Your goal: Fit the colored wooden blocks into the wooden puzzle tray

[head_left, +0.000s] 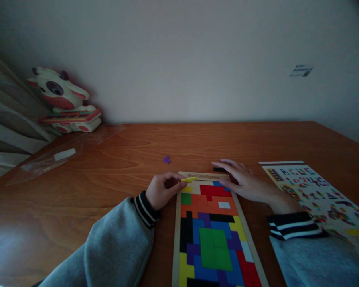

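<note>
A wooden puzzle board [176,247] lies on the table, mostly filled with coloured block pieces. My left hand [165,189] pinches a yellow puzzle piece [188,179] above the board's top left corner. Fingers apart, my right hand [242,181] rests over the top right corner, its thumb near a blue piece [217,183]. Under its fingertips lies a black piece [219,170], partly covered, just beyond the board's far edge. A purple piece [166,160] sits on the table past the board. Pale bare board shows in the top rows.
A printed sheet [302,179] with coloured pattern pictures lies at the right, partly under my right sleeve. A cow-shaped toy keyboard [68,103] stands at the back left. Clear plastic wrapping [86,139] lies before it. A curtain [12,119] hangs at the left, and a wall stands behind the table.
</note>
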A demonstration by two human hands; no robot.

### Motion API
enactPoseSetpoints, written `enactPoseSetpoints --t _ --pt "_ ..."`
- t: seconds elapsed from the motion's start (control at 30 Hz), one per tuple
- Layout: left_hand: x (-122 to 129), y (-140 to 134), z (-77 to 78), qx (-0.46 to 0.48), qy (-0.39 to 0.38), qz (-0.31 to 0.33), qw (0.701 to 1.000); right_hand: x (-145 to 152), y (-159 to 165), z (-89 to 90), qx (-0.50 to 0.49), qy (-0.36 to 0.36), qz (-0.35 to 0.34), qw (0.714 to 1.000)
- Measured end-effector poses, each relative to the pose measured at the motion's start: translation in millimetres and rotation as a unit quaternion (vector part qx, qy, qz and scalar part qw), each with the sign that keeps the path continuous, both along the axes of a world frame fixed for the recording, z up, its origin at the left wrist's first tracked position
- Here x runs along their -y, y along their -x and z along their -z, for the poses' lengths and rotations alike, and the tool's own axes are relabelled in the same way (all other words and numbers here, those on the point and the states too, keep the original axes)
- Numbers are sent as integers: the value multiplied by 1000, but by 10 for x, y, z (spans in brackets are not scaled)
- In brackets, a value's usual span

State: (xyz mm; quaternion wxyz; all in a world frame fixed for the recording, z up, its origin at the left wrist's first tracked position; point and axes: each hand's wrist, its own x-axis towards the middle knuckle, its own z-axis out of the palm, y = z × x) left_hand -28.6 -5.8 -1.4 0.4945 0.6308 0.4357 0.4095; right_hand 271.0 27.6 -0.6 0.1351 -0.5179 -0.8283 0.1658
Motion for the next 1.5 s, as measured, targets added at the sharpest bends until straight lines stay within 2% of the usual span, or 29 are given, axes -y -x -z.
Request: enactPoseSetpoints --t 0.17,0.27,0.37,0.47,0.6,0.7,0.87,0.97,1.17,1.27,1.5 --pt "-5 8 19 -12 -9 -2 1000 26 262 -132 -166 -66 3 984" --pt "-1 7 23 -11 -9 4 1000 111 516 -220 -249 -15 -33 968" --pt "11 -1 6 -17 -12 15 1000 213 709 -246 -283 27 -77 956" --pt "25 -7 -2 -27 -16 27 999 274 804 -222 -299 44 -93 949" --pt "30 -3 45 -52 -28 10 998 269 816 -187 -316 50 -33 947" --pt "19 -9 67 -113 -75 -9 991 238 795 -173 -323 50 16 945" --pt "-10 -31 -11 -249 -213 -18 945 204 775 -139 -298 52 29 953" --pt "-3 -27 -64 -272 -286 -13 919 197 770 -109 -288 55 23 956" --pt "55 32 -103 -326 -413 73 847 220 787 -56 -285 66 17 956" --pt "72 47 -104 -341 -445 74 825 223 799 -23 -269 62 9 961" --pt "92 42 -86 -348 -475 70 805 181 771 18 -206 -5 -8 979"
